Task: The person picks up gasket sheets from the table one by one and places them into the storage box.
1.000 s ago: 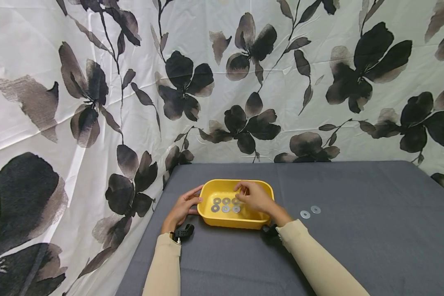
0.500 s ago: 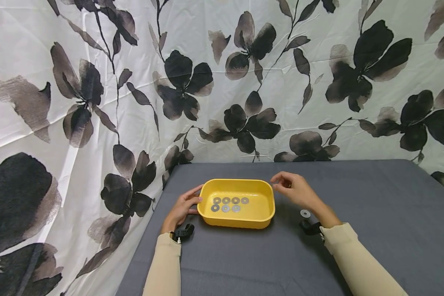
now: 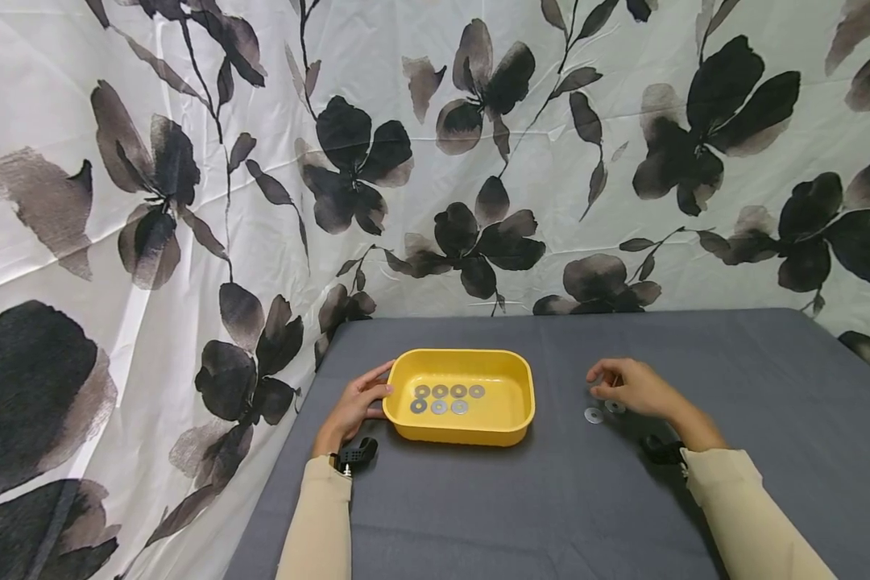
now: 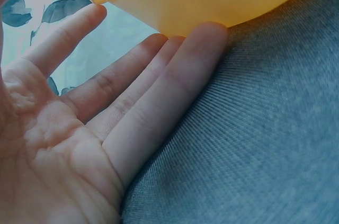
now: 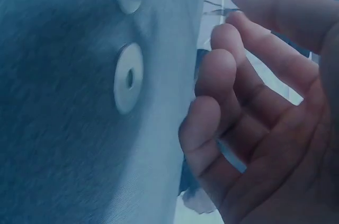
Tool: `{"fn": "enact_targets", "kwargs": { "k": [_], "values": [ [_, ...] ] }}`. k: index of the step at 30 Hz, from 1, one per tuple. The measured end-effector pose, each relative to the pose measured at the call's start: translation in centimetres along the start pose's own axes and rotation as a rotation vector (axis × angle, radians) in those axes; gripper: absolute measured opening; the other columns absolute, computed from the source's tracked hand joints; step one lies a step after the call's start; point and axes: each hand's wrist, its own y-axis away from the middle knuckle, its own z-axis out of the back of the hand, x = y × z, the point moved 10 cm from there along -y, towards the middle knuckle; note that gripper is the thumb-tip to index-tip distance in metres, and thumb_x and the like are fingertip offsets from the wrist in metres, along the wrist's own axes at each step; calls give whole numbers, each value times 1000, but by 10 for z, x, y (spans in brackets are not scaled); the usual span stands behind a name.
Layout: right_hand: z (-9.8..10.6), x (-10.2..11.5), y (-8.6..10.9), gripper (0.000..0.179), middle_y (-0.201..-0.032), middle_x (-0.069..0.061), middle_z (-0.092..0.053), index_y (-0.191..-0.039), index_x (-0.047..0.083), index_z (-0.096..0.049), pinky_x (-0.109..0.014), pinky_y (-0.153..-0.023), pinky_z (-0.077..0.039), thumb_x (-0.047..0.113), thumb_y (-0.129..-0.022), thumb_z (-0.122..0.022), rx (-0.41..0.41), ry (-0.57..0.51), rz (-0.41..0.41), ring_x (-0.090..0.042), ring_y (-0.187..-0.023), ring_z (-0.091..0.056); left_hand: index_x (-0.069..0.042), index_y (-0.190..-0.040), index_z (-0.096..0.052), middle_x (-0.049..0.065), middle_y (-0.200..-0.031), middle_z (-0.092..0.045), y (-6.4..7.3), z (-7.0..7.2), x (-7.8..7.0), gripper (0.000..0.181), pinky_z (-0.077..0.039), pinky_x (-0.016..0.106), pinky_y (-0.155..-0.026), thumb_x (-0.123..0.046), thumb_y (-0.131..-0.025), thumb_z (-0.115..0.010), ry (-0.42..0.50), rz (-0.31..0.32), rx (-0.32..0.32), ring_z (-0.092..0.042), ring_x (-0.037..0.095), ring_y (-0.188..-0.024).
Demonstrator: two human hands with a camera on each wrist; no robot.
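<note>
In the head view my left hand (image 3: 352, 412) rests at the left end of a yellow plastic tray (image 3: 464, 435). Its fairly straight fingers (image 4: 153, 102) touch the tray's outer wall in the left wrist view. Several flat metal washers (image 3: 460, 408) lie in two rows inside the tray. My right hand (image 3: 638, 388) hovers just above two more washers on the table, the nearer one (image 3: 594, 416) lying left of the other (image 3: 614, 407). In the right wrist view its fingers (image 5: 216, 73) are bent loosely, apart from the washer (image 5: 128, 78), with nothing between them and the thumb.
A dark grey cloth covers the table (image 3: 478, 515). Behind and to the left hangs a white curtain (image 3: 420, 177) with dark flowers. Each wrist wears a small black camera (image 3: 358, 453).
My right hand has left the tray and moved right to the washers on the table. One more washer now shows in the tray's back row. The left hand stays at the tray.
</note>
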Motion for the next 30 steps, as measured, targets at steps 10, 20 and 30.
{"fn": "enact_targets", "kwargs": {
  "k": [10,20,30],
  "values": [
    [-23,-17,-2,20,-74,2,-62,-103,8,-70,-24,-57,-40,19,-89,-79,147,25,-28,-7,-61,-50,-23,-153,-50,27,-141,-57,0,3,2,55,-65,42,-79,-14,-100,-63,14,6,-9,-69,21,-102],
    [-31,-21,1,22,-71,4,-58,-93,8,-68,-24,-62,-42,18,-82,-85,162,22,-87,-8,-63,-51,-24,-153,-50,26,-141,-57,0,1,2,54,-64,42,-81,-17,-101,-63,3,4,3,-69,24,-108],
    [-29,-17,0,25,-77,1,-59,-91,6,-67,-25,-64,-43,16,-81,-86,147,74,-71,-12,-71,-52,-23,-153,-50,26,-141,-58,-1,2,2,54,-65,40,-79,-15,-101,-63,6,9,-12,-69,22,-105]
  ]
}}
